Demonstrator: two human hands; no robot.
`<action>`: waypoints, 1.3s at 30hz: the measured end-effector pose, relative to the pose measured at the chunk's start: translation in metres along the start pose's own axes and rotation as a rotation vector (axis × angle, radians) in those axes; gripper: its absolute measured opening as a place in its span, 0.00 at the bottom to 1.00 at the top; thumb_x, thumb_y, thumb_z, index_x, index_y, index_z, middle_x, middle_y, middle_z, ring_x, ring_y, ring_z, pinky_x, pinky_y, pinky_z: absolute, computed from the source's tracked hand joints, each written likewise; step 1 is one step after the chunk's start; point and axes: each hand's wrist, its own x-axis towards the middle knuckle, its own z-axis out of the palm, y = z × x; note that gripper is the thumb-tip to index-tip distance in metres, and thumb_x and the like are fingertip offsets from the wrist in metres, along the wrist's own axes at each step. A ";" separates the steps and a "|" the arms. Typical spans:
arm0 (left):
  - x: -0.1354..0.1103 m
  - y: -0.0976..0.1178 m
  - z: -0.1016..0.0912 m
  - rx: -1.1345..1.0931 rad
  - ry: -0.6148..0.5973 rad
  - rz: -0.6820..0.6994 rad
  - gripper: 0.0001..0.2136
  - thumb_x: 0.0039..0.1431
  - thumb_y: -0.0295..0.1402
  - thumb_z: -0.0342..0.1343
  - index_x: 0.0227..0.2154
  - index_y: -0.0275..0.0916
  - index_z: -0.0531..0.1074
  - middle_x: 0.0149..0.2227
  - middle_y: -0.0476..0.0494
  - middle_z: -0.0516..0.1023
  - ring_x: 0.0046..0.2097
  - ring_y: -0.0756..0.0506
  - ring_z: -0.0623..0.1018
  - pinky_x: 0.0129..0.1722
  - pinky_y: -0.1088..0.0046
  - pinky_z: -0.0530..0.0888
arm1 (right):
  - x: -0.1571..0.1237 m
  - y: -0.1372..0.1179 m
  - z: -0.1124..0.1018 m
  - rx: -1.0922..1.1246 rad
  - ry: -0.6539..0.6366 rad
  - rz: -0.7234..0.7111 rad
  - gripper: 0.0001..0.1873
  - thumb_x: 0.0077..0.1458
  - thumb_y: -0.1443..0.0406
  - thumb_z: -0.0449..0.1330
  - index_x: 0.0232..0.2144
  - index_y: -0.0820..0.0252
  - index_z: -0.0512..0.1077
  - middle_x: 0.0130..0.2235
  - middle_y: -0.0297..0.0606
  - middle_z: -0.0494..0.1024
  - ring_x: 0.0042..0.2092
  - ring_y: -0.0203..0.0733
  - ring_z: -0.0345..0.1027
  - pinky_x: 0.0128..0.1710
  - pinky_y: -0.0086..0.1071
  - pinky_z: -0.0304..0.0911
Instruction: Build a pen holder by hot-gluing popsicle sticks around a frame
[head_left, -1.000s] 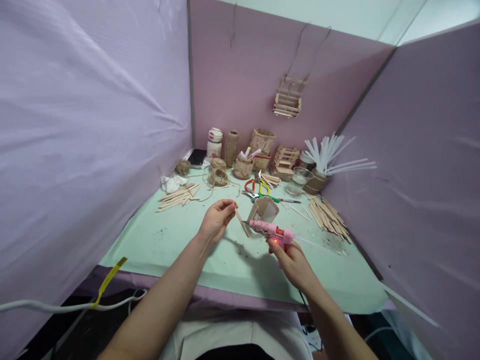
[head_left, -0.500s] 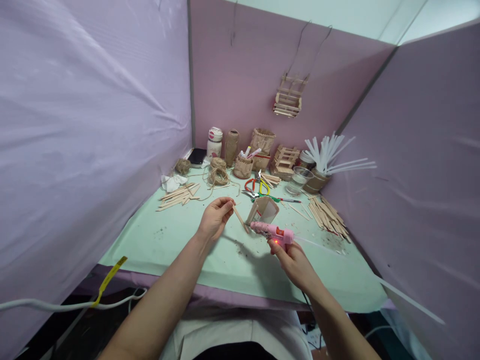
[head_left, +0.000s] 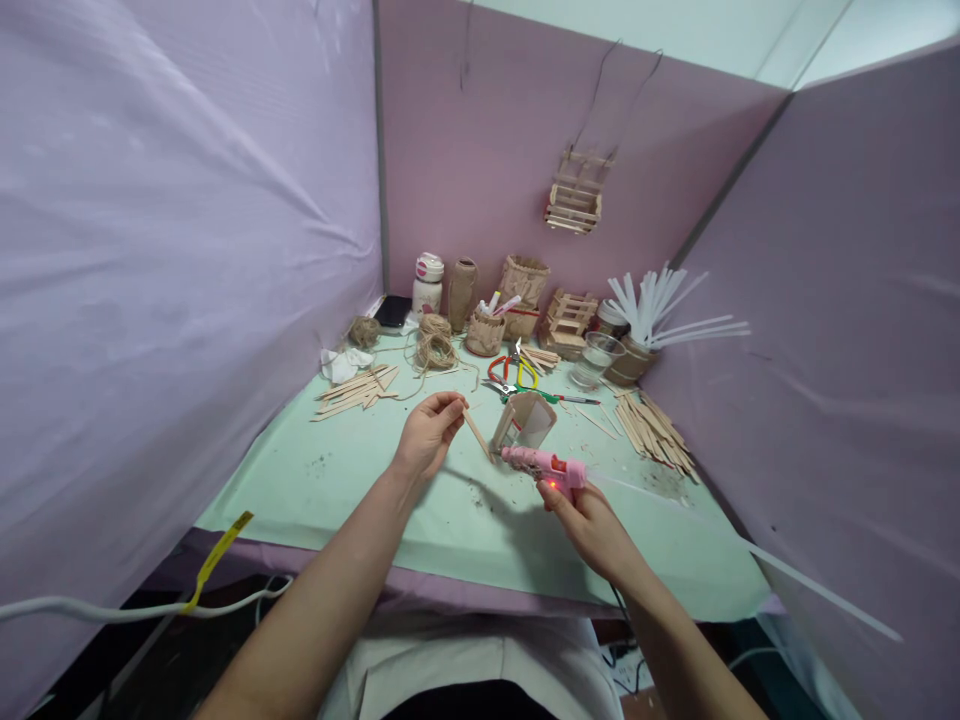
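Between the thumb and fingers of my left hand (head_left: 433, 432) is one end of a wooden craft stick (head_left: 478, 436), slanting down to the right. My right hand (head_left: 587, 520) grips a pink hot glue gun (head_left: 546, 467) with a lit red light, its nozzle close to the stick's lower end; I cannot tell if they touch. A long clear glue stick (head_left: 817, 588) trails from the gun's back. Just behind the nozzle stands a small open cardboard box (head_left: 526, 420), partly faced with wood.
Red and yellow-handled pliers (head_left: 514, 371) and green-handled cutters (head_left: 517, 392) lie behind the box. Craft sticks are piled left (head_left: 352, 393) and right (head_left: 654, 436). Twine (head_left: 436, 345), a plastic cup (head_left: 596, 360) and a pot of glue sticks (head_left: 631, 362) line the back.
Both hands stay almost in place. The glue gun's nozzle and the craft stick's lower end have shifted only very slightly.
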 end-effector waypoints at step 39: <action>-0.006 -0.025 0.032 0.491 -0.038 0.209 0.05 0.43 0.31 0.65 0.25 0.38 0.76 0.28 0.47 0.77 0.33 0.48 0.74 0.37 0.71 0.69 | 0.016 0.087 -0.059 -0.276 0.007 0.368 0.26 0.53 0.44 0.51 0.23 0.61 0.69 0.23 0.37 0.72 0.27 0.40 0.63 0.26 0.31 0.51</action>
